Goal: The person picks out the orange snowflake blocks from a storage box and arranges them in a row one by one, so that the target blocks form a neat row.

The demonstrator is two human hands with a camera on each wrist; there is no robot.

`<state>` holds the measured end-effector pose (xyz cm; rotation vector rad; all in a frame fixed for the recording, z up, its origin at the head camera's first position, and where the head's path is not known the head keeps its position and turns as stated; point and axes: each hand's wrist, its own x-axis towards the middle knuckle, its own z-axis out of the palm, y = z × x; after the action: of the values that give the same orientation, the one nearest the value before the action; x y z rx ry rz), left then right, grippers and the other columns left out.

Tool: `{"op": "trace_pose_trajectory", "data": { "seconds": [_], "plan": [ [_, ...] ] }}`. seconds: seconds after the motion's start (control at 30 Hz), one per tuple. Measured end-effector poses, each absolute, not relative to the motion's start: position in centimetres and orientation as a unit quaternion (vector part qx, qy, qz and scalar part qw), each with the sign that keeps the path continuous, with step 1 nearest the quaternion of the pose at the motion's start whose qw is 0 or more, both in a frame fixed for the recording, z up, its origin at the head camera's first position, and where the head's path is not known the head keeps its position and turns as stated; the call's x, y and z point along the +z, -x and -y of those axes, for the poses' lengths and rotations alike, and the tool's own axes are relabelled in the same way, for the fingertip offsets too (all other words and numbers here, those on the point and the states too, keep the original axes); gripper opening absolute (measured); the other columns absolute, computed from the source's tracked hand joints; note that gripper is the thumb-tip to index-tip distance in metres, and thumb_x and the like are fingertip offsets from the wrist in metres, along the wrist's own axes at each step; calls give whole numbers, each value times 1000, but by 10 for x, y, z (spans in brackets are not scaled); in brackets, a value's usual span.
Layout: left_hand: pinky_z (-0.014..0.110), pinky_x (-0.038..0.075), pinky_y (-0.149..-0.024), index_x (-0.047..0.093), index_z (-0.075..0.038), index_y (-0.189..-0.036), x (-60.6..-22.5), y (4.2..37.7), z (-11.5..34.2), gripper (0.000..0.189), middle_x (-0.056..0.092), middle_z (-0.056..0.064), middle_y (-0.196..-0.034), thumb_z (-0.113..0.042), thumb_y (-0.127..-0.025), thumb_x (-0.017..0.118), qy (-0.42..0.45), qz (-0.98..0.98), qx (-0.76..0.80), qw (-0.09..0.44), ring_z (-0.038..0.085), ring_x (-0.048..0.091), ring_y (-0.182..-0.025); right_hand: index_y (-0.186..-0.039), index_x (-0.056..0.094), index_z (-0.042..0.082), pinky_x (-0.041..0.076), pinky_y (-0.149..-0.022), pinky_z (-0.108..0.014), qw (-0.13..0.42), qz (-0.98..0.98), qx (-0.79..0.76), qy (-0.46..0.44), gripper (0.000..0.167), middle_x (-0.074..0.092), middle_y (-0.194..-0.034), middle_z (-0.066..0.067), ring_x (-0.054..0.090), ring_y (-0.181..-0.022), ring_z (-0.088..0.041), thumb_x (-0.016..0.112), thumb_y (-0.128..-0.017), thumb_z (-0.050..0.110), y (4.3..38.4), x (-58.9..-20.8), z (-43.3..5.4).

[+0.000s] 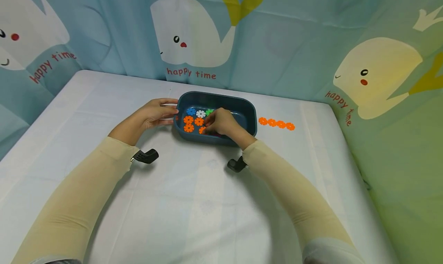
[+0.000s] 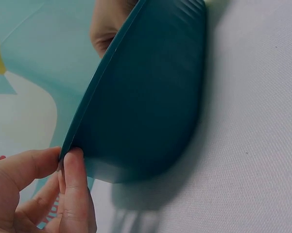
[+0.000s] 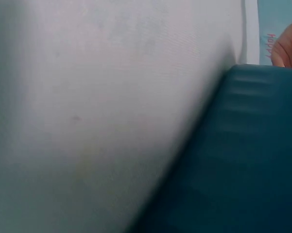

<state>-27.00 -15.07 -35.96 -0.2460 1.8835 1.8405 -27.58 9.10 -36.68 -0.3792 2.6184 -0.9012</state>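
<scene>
A dark blue-green plastic bin (image 1: 204, 138) stands on the table. Its left end is held by my left hand (image 1: 157, 112), which in the left wrist view pinches the rim (image 2: 80, 114) between thumb and fingers. Inside the bin, my right hand (image 1: 223, 121) has bent fingers down among flower-shaped notched discs. Its fingertips are at an orange disc (image 1: 202, 130); whether they grip it is hidden. Around them lie a blue disc (image 1: 191, 111), a white disc (image 1: 200, 113), a green disc (image 1: 209, 112) and several orange ones. The right wrist view shows mostly the bin's outer wall (image 3: 233, 155).
Right of the bin, several orange discs (image 1: 277, 123) form a straight row on the white-covered table (image 1: 194, 202). A whale-print curtain (image 1: 283, 45) hangs behind and to the sides. Black camera mounts (image 1: 147, 156) stick out from both sleeves.
</scene>
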Motion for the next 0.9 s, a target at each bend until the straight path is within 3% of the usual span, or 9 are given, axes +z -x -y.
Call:
{"op": "trace_pose_trajectory", "data": {
  "seconds": [0.3, 0.6, 0.9],
  "plan": [
    [22, 58, -76, 38, -12, -151, -358, 269, 149, 56, 49, 7, -137, -8, -99, 58, 91, -693, 672, 245, 10, 64, -101, -96, 74, 2, 56, -72, -28, 138, -931, -305, 147, 24, 73, -91, -10, 66, -80, -19, 85, -77, 10, 272, -372, -86],
    [23, 58, -77, 39, -13, -151, -359, 270, 149, 56, 49, 6, -137, -7, -99, 58, 95, -697, 668, 243, 14, 61, -109, -90, 73, 0, 56, -69, -26, 126, -931, -302, 164, 20, 73, -85, -11, 64, -71, -17, 85, -76, 7, 270, -373, -86],
    [22, 58, -74, 39, -13, -151, -360, 271, 149, 56, 52, 6, -132, -7, -98, 59, 93, -694, 672, 242, 9, 65, -98, -90, 72, 1, 54, -74, -27, 132, -932, -294, 164, 20, 71, -85, -10, 62, -73, -16, 85, -76, 8, 272, -372, -85]
  ]
}}
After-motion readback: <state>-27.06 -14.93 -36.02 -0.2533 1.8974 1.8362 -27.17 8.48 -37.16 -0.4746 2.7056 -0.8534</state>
